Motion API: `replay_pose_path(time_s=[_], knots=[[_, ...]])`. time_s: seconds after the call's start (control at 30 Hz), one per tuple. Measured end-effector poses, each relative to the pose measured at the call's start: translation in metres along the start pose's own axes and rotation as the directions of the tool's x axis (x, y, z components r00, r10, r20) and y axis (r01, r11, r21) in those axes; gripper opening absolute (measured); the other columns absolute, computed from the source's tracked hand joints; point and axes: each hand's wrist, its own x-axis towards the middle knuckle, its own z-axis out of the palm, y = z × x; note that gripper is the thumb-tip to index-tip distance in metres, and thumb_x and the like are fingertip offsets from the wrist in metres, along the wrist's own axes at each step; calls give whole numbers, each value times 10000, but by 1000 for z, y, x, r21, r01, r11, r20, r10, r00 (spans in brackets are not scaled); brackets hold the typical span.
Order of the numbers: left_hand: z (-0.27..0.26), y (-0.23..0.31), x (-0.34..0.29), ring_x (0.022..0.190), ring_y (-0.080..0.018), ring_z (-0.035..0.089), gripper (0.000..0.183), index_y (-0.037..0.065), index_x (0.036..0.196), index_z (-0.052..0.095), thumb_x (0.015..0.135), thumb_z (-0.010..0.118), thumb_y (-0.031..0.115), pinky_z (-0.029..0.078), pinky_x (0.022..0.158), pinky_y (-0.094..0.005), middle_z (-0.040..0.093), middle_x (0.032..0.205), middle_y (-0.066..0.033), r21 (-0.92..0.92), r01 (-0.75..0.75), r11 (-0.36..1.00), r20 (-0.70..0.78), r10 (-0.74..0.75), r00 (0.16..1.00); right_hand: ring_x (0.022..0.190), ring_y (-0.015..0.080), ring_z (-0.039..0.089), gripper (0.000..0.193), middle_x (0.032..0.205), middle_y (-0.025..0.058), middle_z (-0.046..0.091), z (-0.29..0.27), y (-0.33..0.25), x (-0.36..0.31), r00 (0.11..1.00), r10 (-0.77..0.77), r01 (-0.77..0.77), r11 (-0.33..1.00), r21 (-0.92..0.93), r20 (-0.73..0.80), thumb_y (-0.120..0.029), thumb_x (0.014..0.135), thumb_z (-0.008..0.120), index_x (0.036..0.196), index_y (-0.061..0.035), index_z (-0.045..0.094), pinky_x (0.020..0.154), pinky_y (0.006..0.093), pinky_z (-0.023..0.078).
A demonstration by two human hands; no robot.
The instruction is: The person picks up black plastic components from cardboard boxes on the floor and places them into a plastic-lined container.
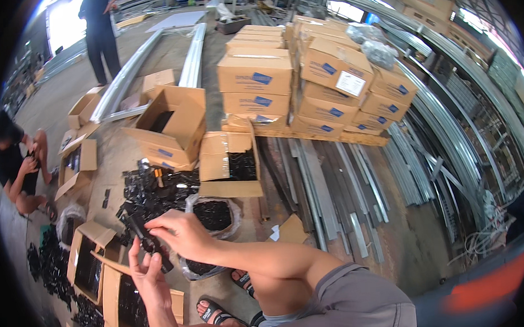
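Observation:
A long black part (138, 226), looking like plastic, is held up between my two hands, tilted from upper left to lower right. My left hand (149, 278) grips it from below, thumb and fingers around its lower stretch. On its upper right side, my right hand (183, 230) pinches with thumb and fingertips. Whether a smaller piece sits between those fingertips is hidden. Beneath and beyond the hands lies a loose pile of black pieces (143, 195). Close by stands a clear plastic bag of black pieces (213, 215), and another bag (199, 267) is partly behind my right forearm.
Open cartons of black parts stand ahead (231, 191) and at lower left (111, 298). Stacked closed cartons (255, 70) rest on a wooden pallet (354, 137). Metal profiles (319, 190) lie to the right. A person (17, 162) crouches at left; another (100, 39) stands farther back.

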Motion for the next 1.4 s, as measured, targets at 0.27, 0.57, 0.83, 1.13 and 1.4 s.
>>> replay_pose_path(time_s=[0.27,0.57,0.83,1.13,1.4], knots=[[-21,-13,6,1194,-203,578,642,101,1516,368,939,648,87,464,1026,-322,553,1355,-114,85,-53,995,52,49,997,840,358,660,135,863,169,687,5,2,-3,999,53,-53,998,46,-4,-117,875,689,932,6,689,746,437,511],[9,0,-6,1194,-276,552,552,30,1352,536,847,753,84,432,1052,-415,584,1302,-154,300,-152,942,5,157,988,861,380,615,176,833,168,637,16,7,-11,985,165,-163,985,48,-49,-172,907,644,858,-7,603,768,468,467],[7,-3,2,1168,-255,572,541,1,1353,540,873,742,148,464,1019,-416,607,1278,-158,466,-200,862,28,211,977,887,401,580,163,908,189,585,2,7,-10,996,69,-66,997,-46,63,-157,945,574,920,0,536,783,486,458],[-41,-27,22,1075,-228,598,518,12,1429,496,949,648,134,514,901,-329,551,1351,-120,543,-484,686,371,321,871,830,420,586,208,863,192,589,-18,3,-5,978,104,-87,991,-99,181,-197,968,540,913,0,500,708,507,441],[8,-2,-1,1065,-222,604,600,8,1406,506,882,751,167,509,896,-339,616,1256,-120,428,-163,889,76,144,987,791,425,608,186,807,189,607,-10,14,-6,976,95,-71,989,-129,194,-163,916,564,867,9,511,681,520,461]])
